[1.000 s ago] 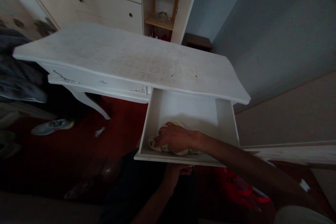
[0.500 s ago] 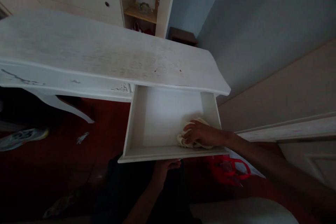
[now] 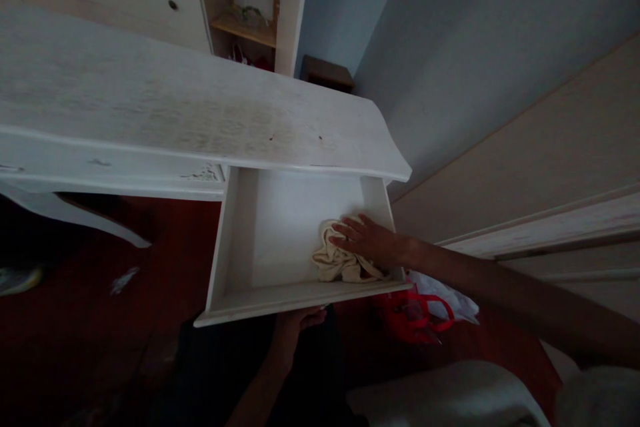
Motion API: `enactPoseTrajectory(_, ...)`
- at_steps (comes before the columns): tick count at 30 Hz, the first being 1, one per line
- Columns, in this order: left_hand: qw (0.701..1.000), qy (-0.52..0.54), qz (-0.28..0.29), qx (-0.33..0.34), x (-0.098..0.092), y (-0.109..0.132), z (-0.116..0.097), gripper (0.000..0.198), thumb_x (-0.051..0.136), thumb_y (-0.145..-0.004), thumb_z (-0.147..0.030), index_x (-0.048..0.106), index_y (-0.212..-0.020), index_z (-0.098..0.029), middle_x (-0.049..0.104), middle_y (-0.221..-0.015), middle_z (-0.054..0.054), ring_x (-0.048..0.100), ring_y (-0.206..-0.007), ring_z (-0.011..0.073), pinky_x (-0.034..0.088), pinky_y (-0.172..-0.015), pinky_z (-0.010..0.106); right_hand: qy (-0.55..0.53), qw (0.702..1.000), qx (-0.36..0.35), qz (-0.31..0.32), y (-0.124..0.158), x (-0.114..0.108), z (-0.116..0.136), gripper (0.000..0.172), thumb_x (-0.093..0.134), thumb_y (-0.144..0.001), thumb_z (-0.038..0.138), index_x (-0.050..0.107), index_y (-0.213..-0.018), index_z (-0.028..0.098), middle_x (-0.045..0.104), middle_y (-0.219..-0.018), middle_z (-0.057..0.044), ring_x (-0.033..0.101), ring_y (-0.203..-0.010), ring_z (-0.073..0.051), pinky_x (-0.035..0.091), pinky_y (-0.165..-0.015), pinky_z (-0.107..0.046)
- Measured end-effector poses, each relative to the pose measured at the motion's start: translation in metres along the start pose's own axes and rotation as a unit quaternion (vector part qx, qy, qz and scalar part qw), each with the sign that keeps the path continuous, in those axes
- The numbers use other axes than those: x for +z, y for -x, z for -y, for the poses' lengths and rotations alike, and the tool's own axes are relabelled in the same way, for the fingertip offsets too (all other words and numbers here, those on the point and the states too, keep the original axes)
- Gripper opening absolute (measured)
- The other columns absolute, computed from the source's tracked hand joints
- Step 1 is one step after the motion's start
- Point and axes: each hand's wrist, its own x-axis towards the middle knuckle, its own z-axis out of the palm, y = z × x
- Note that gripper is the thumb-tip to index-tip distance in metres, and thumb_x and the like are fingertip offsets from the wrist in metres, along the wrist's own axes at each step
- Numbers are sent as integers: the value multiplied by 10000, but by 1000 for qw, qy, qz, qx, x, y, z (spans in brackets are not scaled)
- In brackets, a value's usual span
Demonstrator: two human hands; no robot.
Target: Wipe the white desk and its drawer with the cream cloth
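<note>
A white drawer (image 3: 280,301) is pulled out from a white table (image 3: 240,127). In its front right corner lies a crumpled cream cloth (image 3: 337,265). My right hand (image 3: 367,240) rests on top of the cloth, palm down, with its fingers spread over the folds. Below the drawer's front edge is my left hand (image 3: 300,321), close against the front panel. Its visible fingers are pressed together and point right; the drawer hides part of them, and what they grip cannot be made out.
Brown stains mark the tabletop. Behind the table stands a white cabinet (image 3: 135,7) with an open shelf (image 3: 245,25). A grey wall (image 3: 475,67) rises on the right. On the dark red floor lie a red bag (image 3: 400,317) and a shoe (image 3: 20,280). A pale rounded surface (image 3: 450,393) is at the bottom.
My right hand's fingers have spread, and more of the cloth shows, lying looser in the corner. The view has shifted right. My left hand stays under the drawer front.
</note>
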Motion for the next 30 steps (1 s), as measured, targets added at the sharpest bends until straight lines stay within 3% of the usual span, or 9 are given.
enactPoseTrajectory(4, 1000, 5, 24, -8, -2, 1, -1, 235, 842, -529, -270, 774, -686, -110, 764, -722, 95, 719, -686, 247, 613, -714, 384, 65, 992, 15, -111, 2, 10, 11, 795, 555, -840, 64, 238, -1543, 254, 244, -1613, -157, 236, -1465, -374, 271, -1111, -628)
enactPoseTrajectory(7, 1000, 9, 26, -3, -3, -1, 0, 225, 840, -535, -272, 772, -677, -112, 763, -723, 94, 721, -698, 251, 613, -721, 385, 87, 985, 26, -148, 4, 13, 15, 756, 516, -853, 47, 250, -1536, 235, 293, -1595, -153, 262, -1455, -362, 294, -1108, -616)
enactPoseTrajectory(12, 1000, -1, 28, -12, -5, -4, 3, 222, 834, -540, -253, 773, -700, -112, 767, -743, 95, 725, -714, 258, 613, -744, 401, 108, 981, 31, -157, 4, 11, 17, 723, 504, -862, 52, 276, -1523, 234, 343, -1575, -141, 341, -1412, -368, 362, -1071, -599)
enactPoseTrajectory(19, 1000, 0, 24, 0, -3, -3, 2, 255, 820, -545, -280, 768, -711, -94, 764, -745, 110, 724, -706, 267, 612, -714, 401, 86, 981, 61, -165, 4, 13, 13, 746, 461, -878, 41, 203, -1546, 251, 392, -1551, -130, 418, -1371, -325, 457, -1007, -497)
enactPoseTrajectory(25, 1000, 3, 14, 9, 0, -3, 1, 235, 828, -532, -263, 756, -690, -105, 756, -698, 94, 712, -642, 237, 605, -662, 369, 46, 988, 96, -112, 0, 1, -2, 891, 497, -828, 31, 58, -1573, 247, 370, -1560, -140, 454, -1321, -321, 485, -941, -445)
enactPoseTrajectory(30, 1000, 5, 21, 10, 0, -2, 0, 244, 841, -528, -288, 752, -678, -117, 755, -692, 86, 713, -639, 234, 605, -666, 366, -46, 980, 162, -102, -10, -12, -19, 1071, 705, -765, 235, 9, -1578, 233, 332, -1575, -166, 479, -1277, -358, 474, -935, -449)
